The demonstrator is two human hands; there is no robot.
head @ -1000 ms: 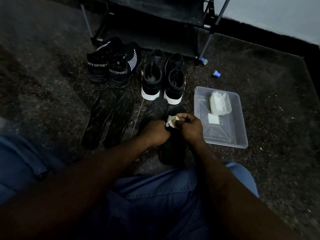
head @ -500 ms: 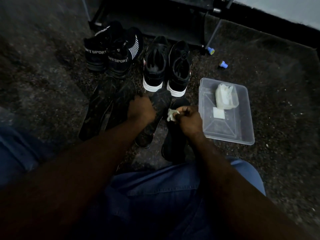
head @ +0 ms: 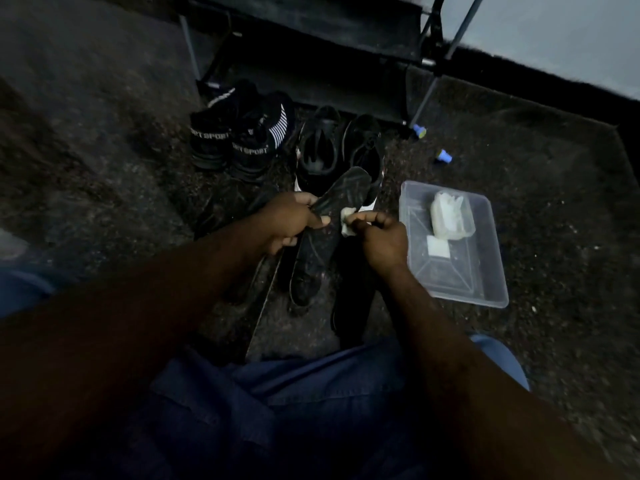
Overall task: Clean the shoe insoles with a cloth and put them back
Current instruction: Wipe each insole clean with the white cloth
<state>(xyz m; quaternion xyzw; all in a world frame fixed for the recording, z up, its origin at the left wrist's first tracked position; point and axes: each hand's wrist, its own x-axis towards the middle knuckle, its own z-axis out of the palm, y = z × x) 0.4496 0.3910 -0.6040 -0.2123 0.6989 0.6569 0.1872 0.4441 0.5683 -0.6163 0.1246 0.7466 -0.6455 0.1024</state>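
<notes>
Nearest, at 6 o'clock: jeans point(head: 277, 393), both forearms reaching out toward 12. Mid-wipe, judging by the hold. Clamping the held insole point(head: 346, 188) about mid-length with the left grip point(head: 291, 223), fingers and thumb curled round its edge. Pinching a small white cloth point(head: 348, 221) in the right grip point(head: 384, 240), fingertips closed on it, cloth touching the insole just at 3 o'clock of the left grip. To do it well: keep the left grip firm at the waist to stop flexing, back the thin foam from beneath, stroke along the length, not across. Refold to a clean face once grey, then shift the hold to reach the patch under the thumb, and flip for the other side. Likely failure, as a guess: buckling under a hard push. Orientation: long axis on the 7-to-1 line, toe end raised and pointing at 1 o'clock over the white-soled shoes point(head: 318, 150), heel end low toward 7; can't tell whether touching the floor point(head: 554, 202). At 5 o'clock of it, second insole point(head: 349, 306) flat, roughly 6-to-12. At 9 o'clock, more insoles point(head: 214, 216), too dark to read. At 3 o'clock, clear tray point(head: 460, 282) holding a wad of wipes point(head: 450, 216) and a white square point(head: 438, 251). Farther, 11 o'clock: SPORT shoes point(head: 211, 140). At 1 to 2: blue caps point(head: 419, 130). Farthest, 12: shoe rack point(head: 311, 39).
</notes>
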